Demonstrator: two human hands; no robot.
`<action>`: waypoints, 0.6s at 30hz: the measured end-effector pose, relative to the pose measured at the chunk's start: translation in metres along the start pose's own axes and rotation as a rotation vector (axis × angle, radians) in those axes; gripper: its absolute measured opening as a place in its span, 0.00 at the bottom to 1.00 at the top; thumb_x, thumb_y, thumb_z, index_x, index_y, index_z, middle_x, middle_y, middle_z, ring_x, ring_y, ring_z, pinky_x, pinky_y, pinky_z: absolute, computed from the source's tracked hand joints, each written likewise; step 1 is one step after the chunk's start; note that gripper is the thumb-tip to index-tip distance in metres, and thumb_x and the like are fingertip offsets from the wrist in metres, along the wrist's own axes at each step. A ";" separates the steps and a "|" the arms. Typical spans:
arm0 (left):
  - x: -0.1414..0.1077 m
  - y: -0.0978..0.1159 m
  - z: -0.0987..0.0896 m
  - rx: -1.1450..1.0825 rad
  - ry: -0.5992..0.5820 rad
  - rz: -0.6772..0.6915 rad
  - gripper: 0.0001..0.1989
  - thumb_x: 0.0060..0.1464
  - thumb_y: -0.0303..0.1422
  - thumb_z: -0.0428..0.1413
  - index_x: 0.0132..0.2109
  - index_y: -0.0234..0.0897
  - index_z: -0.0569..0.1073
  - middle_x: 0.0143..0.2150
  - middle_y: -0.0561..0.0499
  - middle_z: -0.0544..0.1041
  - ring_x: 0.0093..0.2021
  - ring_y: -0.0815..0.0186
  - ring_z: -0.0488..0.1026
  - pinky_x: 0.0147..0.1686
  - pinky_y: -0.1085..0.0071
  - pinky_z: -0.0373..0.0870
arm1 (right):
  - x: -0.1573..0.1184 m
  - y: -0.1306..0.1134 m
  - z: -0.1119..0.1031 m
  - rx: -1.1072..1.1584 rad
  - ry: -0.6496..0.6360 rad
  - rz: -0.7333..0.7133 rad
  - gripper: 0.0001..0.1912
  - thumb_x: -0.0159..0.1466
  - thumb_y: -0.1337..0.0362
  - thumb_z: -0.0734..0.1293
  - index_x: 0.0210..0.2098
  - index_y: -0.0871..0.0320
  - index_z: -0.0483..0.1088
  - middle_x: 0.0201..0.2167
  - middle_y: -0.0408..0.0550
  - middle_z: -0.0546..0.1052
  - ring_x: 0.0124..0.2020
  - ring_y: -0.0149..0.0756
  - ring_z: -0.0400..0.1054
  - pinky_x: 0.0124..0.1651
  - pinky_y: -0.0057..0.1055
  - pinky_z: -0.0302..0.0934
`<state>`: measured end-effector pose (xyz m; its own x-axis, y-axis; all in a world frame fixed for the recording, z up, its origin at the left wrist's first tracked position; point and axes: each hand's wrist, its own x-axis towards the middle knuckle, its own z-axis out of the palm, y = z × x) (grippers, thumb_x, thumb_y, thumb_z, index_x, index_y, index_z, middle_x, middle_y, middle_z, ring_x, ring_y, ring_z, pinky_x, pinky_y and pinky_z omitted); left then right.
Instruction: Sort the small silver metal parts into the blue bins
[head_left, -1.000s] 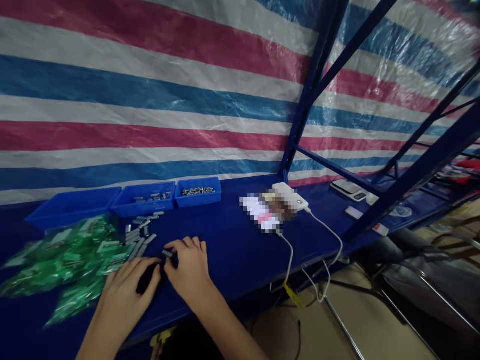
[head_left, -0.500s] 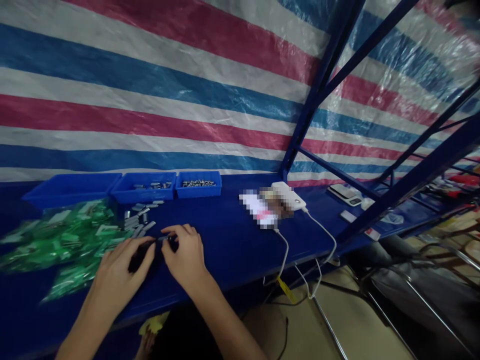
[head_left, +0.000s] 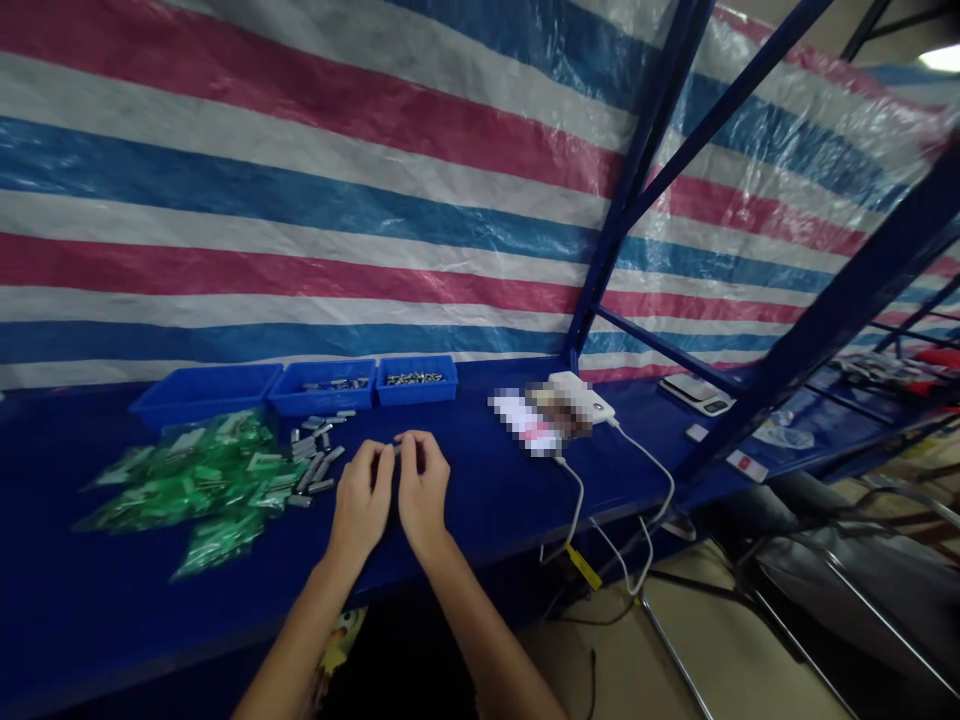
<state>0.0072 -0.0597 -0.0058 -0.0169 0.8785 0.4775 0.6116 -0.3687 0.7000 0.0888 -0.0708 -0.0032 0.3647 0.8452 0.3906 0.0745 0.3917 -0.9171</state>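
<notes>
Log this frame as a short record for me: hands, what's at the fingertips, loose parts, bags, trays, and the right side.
Hands: left hand and right hand, fingertips close together over the blue table
At fingertips: small grey piece, mostly hidden; which hand grips it is unclear
Loose parts: metal-looking pieces, scattered left of the hands
Bags: clear bags with green contents, left of those pieces
Trays: three in a row behind; middle tray and right tray hold small parts
Right side: white device with a cable

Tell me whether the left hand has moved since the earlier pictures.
Yes. Judged against the middle blue bin, the left hand has moved rightward and closer to it.
</notes>
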 end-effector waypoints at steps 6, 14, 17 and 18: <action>-0.003 -0.004 -0.004 -0.111 0.036 -0.070 0.15 0.57 0.43 0.41 0.30 0.39 0.63 0.25 0.56 0.67 0.26 0.68 0.66 0.30 0.74 0.62 | -0.001 0.002 0.002 0.020 -0.076 -0.019 0.11 0.63 0.59 0.58 0.34 0.58 0.69 0.31 0.45 0.74 0.34 0.31 0.69 0.37 0.26 0.62; -0.007 -0.008 -0.003 -0.177 0.149 -0.141 0.15 0.57 0.42 0.42 0.28 0.38 0.62 0.23 0.56 0.65 0.26 0.69 0.64 0.29 0.74 0.60 | -0.004 0.007 0.004 0.071 -0.225 -0.059 0.10 0.61 0.62 0.61 0.40 0.58 0.68 0.32 0.45 0.74 0.33 0.30 0.69 0.34 0.24 0.62; -0.008 -0.009 -0.003 -0.192 0.179 -0.126 0.15 0.58 0.41 0.43 0.27 0.38 0.61 0.23 0.56 0.64 0.26 0.70 0.64 0.28 0.75 0.60 | -0.006 0.009 0.005 0.077 -0.227 -0.038 0.08 0.59 0.62 0.62 0.36 0.58 0.70 0.32 0.46 0.75 0.34 0.31 0.69 0.34 0.25 0.61; -0.008 -0.010 -0.002 -0.198 0.188 -0.122 0.15 0.58 0.41 0.43 0.27 0.38 0.60 0.23 0.56 0.64 0.26 0.70 0.63 0.28 0.75 0.60 | -0.006 0.009 0.005 0.066 -0.219 -0.027 0.08 0.59 0.61 0.63 0.34 0.59 0.70 0.30 0.46 0.75 0.33 0.31 0.69 0.33 0.25 0.61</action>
<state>-0.0005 -0.0640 -0.0152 -0.2383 0.8551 0.4606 0.4302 -0.3322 0.8394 0.0828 -0.0702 -0.0135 0.1529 0.8901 0.4295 0.0178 0.4320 -0.9017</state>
